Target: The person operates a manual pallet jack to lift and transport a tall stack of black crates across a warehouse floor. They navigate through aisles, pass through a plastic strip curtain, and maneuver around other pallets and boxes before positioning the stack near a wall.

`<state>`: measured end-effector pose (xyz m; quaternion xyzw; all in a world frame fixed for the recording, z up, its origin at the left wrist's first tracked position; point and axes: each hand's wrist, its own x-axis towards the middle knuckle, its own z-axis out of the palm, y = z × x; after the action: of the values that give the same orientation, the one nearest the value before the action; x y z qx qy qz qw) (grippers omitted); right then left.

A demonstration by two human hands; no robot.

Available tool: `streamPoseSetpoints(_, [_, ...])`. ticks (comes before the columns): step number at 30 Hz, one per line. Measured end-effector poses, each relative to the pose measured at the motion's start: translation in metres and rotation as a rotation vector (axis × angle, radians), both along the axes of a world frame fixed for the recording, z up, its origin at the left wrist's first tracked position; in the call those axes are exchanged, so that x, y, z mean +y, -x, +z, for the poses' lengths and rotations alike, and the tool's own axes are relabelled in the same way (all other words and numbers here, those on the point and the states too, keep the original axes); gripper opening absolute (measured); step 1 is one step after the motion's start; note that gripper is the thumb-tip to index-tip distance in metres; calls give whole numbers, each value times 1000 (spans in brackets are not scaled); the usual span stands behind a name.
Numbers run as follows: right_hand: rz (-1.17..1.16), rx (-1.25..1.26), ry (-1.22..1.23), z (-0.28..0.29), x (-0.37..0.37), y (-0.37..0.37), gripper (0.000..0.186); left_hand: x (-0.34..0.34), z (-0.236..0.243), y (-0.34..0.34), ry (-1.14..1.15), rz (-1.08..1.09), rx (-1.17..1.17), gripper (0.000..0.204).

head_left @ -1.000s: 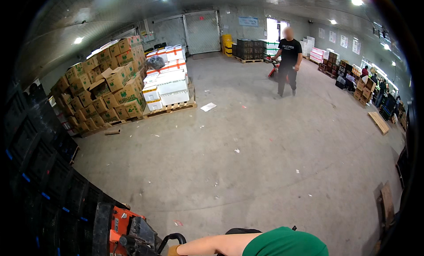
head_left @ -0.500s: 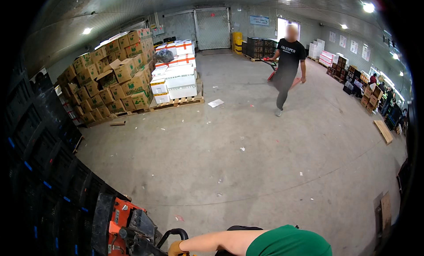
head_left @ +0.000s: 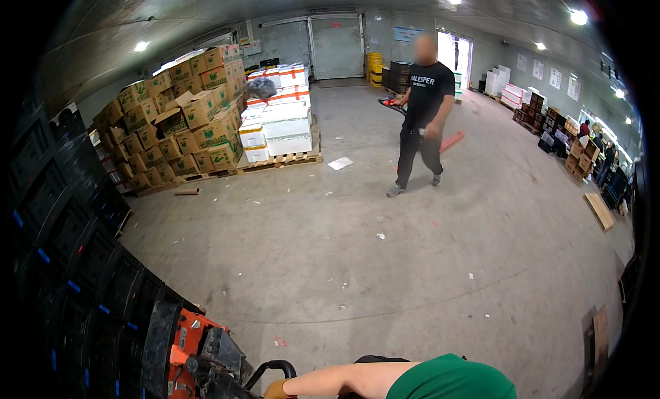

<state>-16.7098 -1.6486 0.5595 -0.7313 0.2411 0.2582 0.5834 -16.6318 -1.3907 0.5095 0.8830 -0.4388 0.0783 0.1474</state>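
At the lower edge, a bare forearm under a green sleeve, which looks like my right arm, reaches across to the left. My right hand, in a tan glove, is closed at the black loop handle of an orange and black powered pallet truck. The frame's edge cuts off part of the hand. My left hand is out of sight. Close beyond the truck, on the left, rises a tall wall of black crates with blue marks.
A person in dark clothes walks ahead, one hand on a hand pallet truck's handle; its red fork trails behind. Brown cartons and white boxes stand on pallets at far left. A wooden pallet lies at right, near further stacked boxes.
The walking person has come nearer and moved left, with the hand pallet truck following. My arm and the powered truck hold nearly the same place in view.
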Motion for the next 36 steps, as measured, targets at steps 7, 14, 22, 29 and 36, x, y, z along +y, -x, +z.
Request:
streamPoseSetpoints(7, [53, 5, -11, -5, 8, 2, 93, 3, 9, 9, -15, 17, -6, 16])
streamPoseSetpoints(14, [181, 21, 57, -23, 37, 2, 76, 40, 7, 31, -71, 86, 31, 19])
streamPoseSetpoints(22, [358, 183, 51, 7, 22, 49, 67, 19, -5, 72, 45, 65, -49, 30])
streamPoseSetpoints(29, [364, 168, 225, 24, 3, 67, 82, -7, 26, 101, 5, 63, -2, 31])
streamPoseSetpoints(36, [284, 161, 167, 61, -16, 78, 79, -34, 32, 87, 22, 22, -37, 31])
